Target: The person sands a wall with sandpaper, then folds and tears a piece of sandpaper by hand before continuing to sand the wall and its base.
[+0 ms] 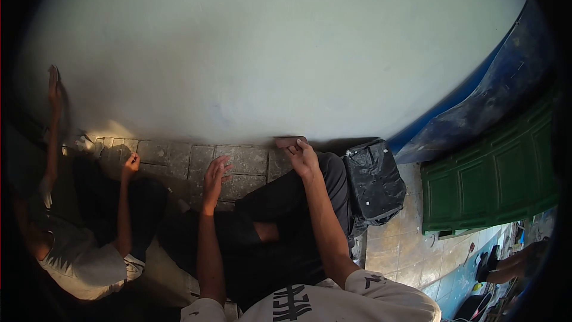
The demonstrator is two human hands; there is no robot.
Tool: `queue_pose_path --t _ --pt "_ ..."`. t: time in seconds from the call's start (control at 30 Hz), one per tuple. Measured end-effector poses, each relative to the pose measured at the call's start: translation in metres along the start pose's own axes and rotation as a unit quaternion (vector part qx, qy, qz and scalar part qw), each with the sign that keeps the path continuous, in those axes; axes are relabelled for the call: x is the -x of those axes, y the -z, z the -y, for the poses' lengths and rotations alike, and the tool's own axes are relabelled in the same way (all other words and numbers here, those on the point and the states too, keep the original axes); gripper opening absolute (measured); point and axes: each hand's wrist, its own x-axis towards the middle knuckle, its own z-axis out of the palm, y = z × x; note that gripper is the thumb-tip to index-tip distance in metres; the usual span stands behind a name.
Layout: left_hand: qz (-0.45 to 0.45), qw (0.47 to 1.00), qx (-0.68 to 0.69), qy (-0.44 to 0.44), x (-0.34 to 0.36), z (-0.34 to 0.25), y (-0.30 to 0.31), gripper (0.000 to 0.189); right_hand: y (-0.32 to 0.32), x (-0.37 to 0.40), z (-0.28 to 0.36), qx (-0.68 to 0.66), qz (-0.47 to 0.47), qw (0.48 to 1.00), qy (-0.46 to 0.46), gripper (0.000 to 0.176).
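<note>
A pale wall [268, 53] rises in front of me, smooth, with a faint smudge low on it. My right hand [305, 160] pinches a small flat brown sheet of sandpaper [287, 142] at the foot of this wall, close to the tiled floor. Above my crossed legs, my left hand [215, 177] hangs in the air. Its fingers are apart and slightly curled, and nothing is in them.
On my left sits another person [83, 256], one raised hand [54, 89] holding a flat piece at the wall. A black bag-like container [374, 182] stands beside my right knee. Farther right are a blue sheet [465, 95], a green panelled object [488, 173] and someone's legs [512, 265].
</note>
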Motion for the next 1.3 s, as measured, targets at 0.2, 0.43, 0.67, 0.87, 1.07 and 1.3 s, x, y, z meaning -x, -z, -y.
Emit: queue_pose_path --t 0.2,0.43,0.67,0.87,1.07,1.3 --pt "0.022 0.999 -0.034 -0.006 -0.003 0.01 -0.004 0.044 -0.013 0.014 0.003 0.003 0.045 0.999 0.018 0.018" --pt "0.085 0.995 0.014 0.04 -0.022 -0.025 -0.078 0.05 -0.023 0.028 0.002 0.003 0.099 0.995 0.012 0.023" --pt "-0.014 0.995 0.063 0.07 -0.078 -0.021 -0.162 0.045 -0.014 0.03 0.016 0.159 0.097 0.982 0.014 0.032" --pt "-0.098 0.993 -0.003 -0.069 -0.06 -0.096 -0.146 0.029 -0.014 0.04 0.04 0.122 0.158 0.98 -0.007 0.044" --pt "-0.225 0.887 -0.251 -0.315 -0.042 -0.145 -0.133 0.029 -0.002 0.027 0.034 0.097 0.111 0.989 -0.011 0.039" --pt "-0.273 0.835 -0.29 -0.38 -0.06 -0.115 -0.151 0.039 -0.005 0.03 0.029 0.164 0.093 0.982 -0.001 0.034"
